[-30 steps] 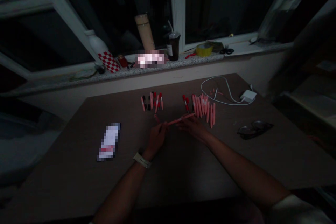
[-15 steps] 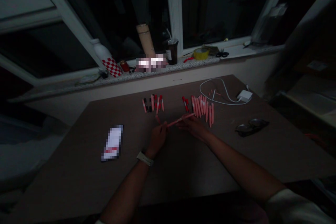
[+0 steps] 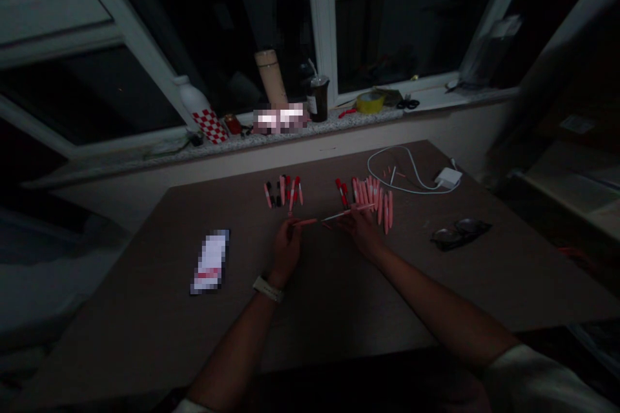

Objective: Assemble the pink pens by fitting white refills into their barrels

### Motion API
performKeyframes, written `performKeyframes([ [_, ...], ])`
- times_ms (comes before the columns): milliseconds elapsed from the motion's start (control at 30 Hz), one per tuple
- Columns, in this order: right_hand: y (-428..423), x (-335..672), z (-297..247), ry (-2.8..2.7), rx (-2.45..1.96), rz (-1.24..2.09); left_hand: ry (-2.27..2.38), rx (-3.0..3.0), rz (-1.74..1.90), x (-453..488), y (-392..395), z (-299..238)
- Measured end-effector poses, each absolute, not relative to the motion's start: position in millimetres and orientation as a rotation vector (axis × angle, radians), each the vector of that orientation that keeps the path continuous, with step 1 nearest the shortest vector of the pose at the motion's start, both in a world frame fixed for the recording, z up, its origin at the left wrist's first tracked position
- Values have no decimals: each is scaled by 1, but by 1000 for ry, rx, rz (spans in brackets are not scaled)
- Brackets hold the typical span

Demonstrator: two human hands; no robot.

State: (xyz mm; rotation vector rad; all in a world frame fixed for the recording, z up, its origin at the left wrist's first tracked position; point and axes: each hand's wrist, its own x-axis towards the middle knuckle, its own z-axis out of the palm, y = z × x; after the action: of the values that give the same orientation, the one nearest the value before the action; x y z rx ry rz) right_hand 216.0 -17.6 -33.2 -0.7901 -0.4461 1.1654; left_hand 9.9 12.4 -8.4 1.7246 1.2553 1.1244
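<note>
One pink pen barrel (image 3: pixel 306 222) is pointing to three o'clock in the head view, and the left hand (image 3: pixel 285 243) is gripping it by its near end! The right hand (image 3: pixel 362 232) is pinching a slim pen part (image 3: pixel 334 215), its pale tip facing nine o'clock across a small gap. Pink pens (image 3: pixel 371 192) are lying at one o'clock from the right hand, mixed pens (image 3: pixel 282 190) at twelve from the left (a watch (image 3: pixel 268 289) is wrapping that wrist).
</note>
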Motion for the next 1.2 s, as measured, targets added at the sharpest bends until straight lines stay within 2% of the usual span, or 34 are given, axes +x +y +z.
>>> performKeyframes([
  [200, -18, 217, -36, -471, -951, 972, 1241, 1741, 1121, 10, 11, -5],
  [833, -22, 213, -33, -653, -1066, 992, 1272, 1922, 1034, 16, 7, 0],
  [1200, -25, 211, -38, -845, -1167, 836, 1302, 2092, 926, 17, 5, -3],
])
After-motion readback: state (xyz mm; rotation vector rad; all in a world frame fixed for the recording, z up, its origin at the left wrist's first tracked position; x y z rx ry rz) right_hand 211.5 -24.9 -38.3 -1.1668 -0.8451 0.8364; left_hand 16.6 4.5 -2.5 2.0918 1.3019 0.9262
